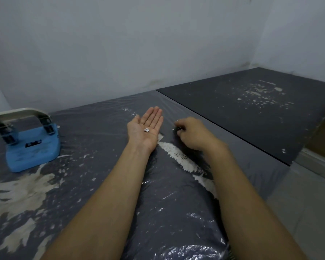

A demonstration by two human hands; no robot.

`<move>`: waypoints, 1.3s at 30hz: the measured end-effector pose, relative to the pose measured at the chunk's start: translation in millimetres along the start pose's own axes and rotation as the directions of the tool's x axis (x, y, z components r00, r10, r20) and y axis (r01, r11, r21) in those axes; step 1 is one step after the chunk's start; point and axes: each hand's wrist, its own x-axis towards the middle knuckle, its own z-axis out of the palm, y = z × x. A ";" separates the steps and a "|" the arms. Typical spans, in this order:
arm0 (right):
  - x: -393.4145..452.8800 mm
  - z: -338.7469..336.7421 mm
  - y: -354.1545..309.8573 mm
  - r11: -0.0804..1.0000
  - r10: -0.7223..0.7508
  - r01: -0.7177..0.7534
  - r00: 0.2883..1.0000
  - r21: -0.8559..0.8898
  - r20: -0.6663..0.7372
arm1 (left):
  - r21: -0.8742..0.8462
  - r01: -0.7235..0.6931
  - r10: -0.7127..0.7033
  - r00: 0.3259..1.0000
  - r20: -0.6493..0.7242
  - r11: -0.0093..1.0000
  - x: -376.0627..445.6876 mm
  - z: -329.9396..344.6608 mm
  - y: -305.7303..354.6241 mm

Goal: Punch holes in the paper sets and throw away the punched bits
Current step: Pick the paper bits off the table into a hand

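Left hand (145, 127) flat, cradling punched bits (146, 130); right hand (190, 133) fingers curled (contents unclear).

The hole punch (31, 142) is sitting far left on the table (94, 166). The left hand (145, 127) is lying palm-up mid-table, punched bits (147, 130) resting on it. The right hand (192, 133) is hovering just right, with 1 bit (173, 129) lying between them.

The left hand (146, 126) lies palm up, fingers straight, a few white punched bits (147, 130) on the palm. Just right, the right hand (190, 133) curls knuckles-up over the plastic-covered table (101, 166). A blue hole punch (31, 141) stands far left
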 end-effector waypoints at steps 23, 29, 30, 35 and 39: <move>-0.8 -3.8 8.1 0.997 -0.006 0.010 0.999 0.076 -0.051 | 0.025 0.016 -0.016 1.000 -0.018 1.000 -4.4 3.0 -2.9; -5.0 -13.4 12.2 0.996 0.068 -0.060 0.990 0.069 -0.124 | 0.027 0.015 -0.014 1.000 -0.021 1.000 -2.7 3.0 -2.9; -5.9 -12.8 8.6 0.999 0.040 -0.037 0.996 0.040 -0.084 | 0.027 0.016 -0.015 1.000 -0.023 1.000 -2.5 2.9 -3.1; -5.4 -6.4 -10.7 0.965 -0.034 0.035 0.999 -0.258 0.011 | 0.032 0.018 -0.017 1.000 -0.023 0.999 -3.5 2.7 -2.9; -5.9 -6.8 -17.7 0.957 -0.020 -0.002 0.997 -0.291 -0.071 | 0.034 0.021 -0.020 1.000 -0.018 0.999 -5.0 3.0 -3.4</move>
